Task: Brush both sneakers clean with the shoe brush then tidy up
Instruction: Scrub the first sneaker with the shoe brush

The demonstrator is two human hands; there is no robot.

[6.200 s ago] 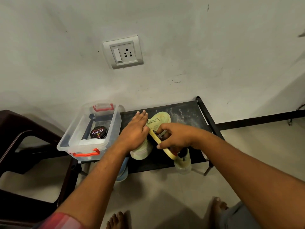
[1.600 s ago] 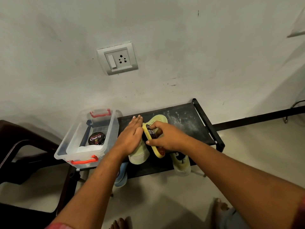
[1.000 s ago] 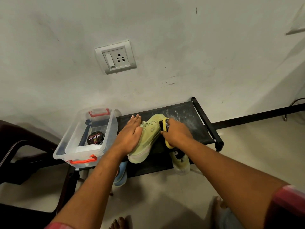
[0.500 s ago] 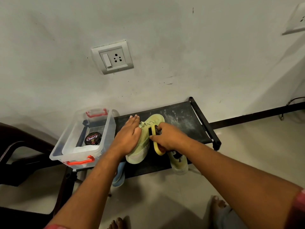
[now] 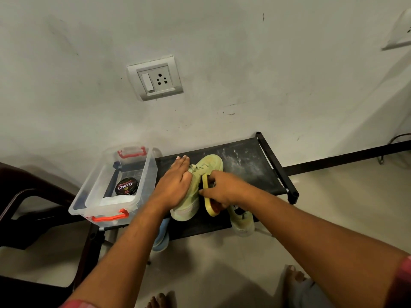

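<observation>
A pale green sneaker [image 5: 210, 165] lies on the black rack [image 5: 249, 158], toe toward the wall. My left hand [image 5: 175, 185] presses flat on its left side with straight fingers. My right hand [image 5: 222, 188] grips the yellow shoe brush [image 5: 211, 207], whose dark bristles sit against the sneaker's right side. The second pale green sneaker [image 5: 242, 221] sits at the rack's front edge, partly hidden under my right wrist.
A clear plastic box [image 5: 97, 190] with red handles stands left on the rack, holding a Cherry polish tin [image 5: 126, 186] and a white cloth. A dark chair [image 5: 24, 196] is at far left. A blue shoe [image 5: 161, 238] sits below the rack. My bare feet are on the floor.
The brush has slid back and forth along the sneaker's right side, now nearer the heel than a second ago. My left hand has stayed pressed on the sneaker.
</observation>
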